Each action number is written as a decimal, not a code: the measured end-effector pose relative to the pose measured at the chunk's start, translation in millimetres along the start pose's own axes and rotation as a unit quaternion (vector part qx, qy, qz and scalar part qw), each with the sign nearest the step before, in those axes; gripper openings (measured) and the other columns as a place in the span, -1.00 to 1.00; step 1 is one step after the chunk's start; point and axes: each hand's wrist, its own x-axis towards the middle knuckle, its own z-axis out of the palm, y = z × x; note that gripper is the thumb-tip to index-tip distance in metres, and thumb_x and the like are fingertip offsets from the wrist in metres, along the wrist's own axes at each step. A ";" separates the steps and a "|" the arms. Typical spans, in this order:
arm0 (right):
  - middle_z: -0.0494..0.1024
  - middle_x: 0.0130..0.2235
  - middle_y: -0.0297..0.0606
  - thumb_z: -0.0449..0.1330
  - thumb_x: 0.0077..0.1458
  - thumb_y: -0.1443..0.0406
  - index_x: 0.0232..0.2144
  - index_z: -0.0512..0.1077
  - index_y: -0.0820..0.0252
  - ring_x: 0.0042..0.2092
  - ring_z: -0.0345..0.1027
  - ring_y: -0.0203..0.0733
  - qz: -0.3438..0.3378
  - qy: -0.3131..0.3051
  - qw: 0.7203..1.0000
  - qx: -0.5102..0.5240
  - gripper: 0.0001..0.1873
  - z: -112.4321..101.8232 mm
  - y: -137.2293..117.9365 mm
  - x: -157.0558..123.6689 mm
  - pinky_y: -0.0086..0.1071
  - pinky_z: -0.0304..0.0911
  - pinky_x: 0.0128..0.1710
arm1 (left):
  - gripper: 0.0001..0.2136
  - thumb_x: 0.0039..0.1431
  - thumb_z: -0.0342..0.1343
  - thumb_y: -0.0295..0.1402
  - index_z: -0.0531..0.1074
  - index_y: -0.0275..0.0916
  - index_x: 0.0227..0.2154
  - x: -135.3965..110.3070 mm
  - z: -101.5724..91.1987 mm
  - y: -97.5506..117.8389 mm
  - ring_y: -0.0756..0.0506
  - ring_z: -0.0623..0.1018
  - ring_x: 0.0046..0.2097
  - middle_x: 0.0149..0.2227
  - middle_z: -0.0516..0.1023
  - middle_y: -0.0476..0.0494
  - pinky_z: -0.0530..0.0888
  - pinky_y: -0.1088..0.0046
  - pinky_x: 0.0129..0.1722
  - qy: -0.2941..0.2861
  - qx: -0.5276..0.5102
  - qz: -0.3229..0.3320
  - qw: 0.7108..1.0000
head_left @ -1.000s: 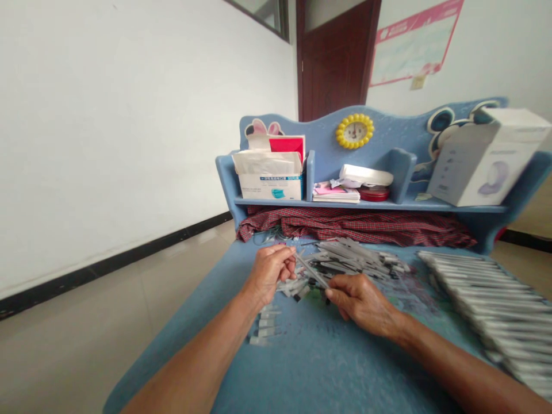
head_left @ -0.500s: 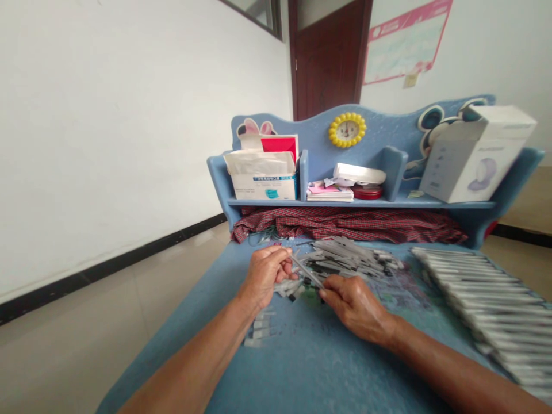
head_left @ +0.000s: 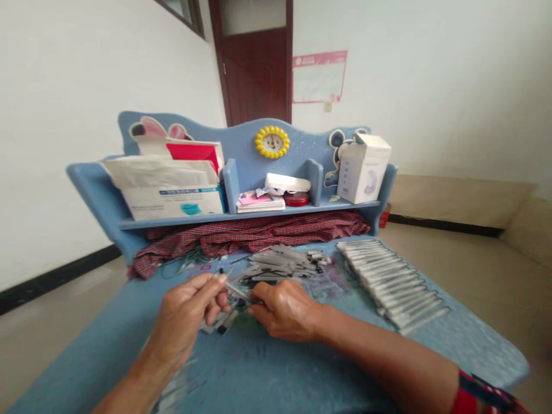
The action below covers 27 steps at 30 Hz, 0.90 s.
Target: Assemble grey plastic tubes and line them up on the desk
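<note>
A slim clear pen barrel [head_left: 237, 290] slants between my two hands above the blue desk. My left hand [head_left: 186, 313] pinches its upper left end between thumb and fingers; a small part at that end is too blurred to name. My right hand [head_left: 284, 310] is closed round the lower right end and covers it. Behind my hands lies a loose pile of clear pen barrels [head_left: 280, 261]. Under my left hand are small clear and black pieces, perhaps pen caps [head_left: 222, 329]. More small clear pieces [head_left: 175, 388] lie blurred by my left forearm.
On the right of the desk [head_left: 267, 379], a stack of pens [head_left: 383, 276] lies side by side. A checked cloth [head_left: 259, 234] is bunched below the shelf. The shelf holds a mask box [head_left: 172, 195], papers, a red tin [head_left: 297, 199] and a white box [head_left: 366, 169].
The view has turned right, so the desk and shelf sit further left in the picture. Both hands stay on the pen barrel in much the same pose.
</note>
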 end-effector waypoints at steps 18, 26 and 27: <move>0.57 -0.26 -0.21 0.03 0.09 0.30 -0.32 0.49 0.13 -0.21 0.43 -0.15 0.177 -0.124 0.933 -0.289 -0.77 -132.0 119.9 -88.3 -0.43 0.16 -0.31 | -0.62 0.05 -0.13 0.00 0.35 -0.17 -0.61 2.6 4.3 -6.8 0.00 0.32 -0.60 -0.75 0.25 0.14 0.26 0.56 -0.51 -0.123 0.295 0.025 0.947; 0.55 -0.22 -0.21 0.05 0.11 0.29 -0.28 0.50 0.11 -0.19 0.42 -0.16 0.217 -0.109 0.924 -0.297 -0.78 -129.2 176.6 -125.8 -0.43 0.19 -0.26 | -0.68 0.05 -0.08 -0.08 0.44 -0.16 -0.52 1.5 9.2 -11.0 0.00 0.38 -0.50 -0.63 0.35 0.14 0.29 0.59 -0.45 -0.119 0.360 0.076 0.922; 0.55 -0.22 -0.21 0.05 0.12 0.28 -0.27 0.50 0.11 -0.18 0.42 -0.16 0.218 -0.108 0.924 -0.295 -0.78 -127.1 179.5 -126.1 -0.43 0.19 -0.26 | -0.68 0.05 -0.09 -0.07 0.44 -0.17 -0.52 2.0 8.7 -11.1 -0.01 0.39 -0.48 -0.62 0.36 0.13 0.30 0.60 -0.44 -0.117 0.363 0.081 0.921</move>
